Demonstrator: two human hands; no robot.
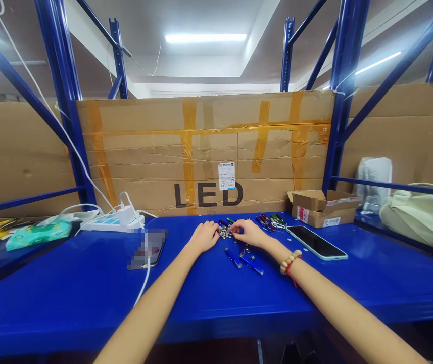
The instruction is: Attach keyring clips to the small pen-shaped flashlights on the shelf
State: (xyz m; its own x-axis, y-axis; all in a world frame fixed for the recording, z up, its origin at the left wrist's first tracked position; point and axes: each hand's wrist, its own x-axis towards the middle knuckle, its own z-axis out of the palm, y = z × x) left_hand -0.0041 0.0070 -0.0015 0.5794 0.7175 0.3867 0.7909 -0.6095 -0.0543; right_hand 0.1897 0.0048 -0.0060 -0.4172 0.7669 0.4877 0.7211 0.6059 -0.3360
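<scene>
Well, two blue tubes (pixel 233 257) lie loose in the frame's lower middle; a nudge could roll them. Just beyond, one silvery heap (pixel 225 232), its pieces too small to count, might scatter if brushed. Left hand (pixel 205 236) and right hand (pixel 248 232) flank it; whether either grip is clamped, I can't tell. One cardboard box (pixel 317 217) stands middle right.

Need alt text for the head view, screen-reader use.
A person's left hand and right hand meet at a pile of small shiny pieces on a blue table, two blue tubes lying nearer the camera. A phone and a small cardboard box sit to the right; large cardboard marked "LED" stands behind.
</scene>
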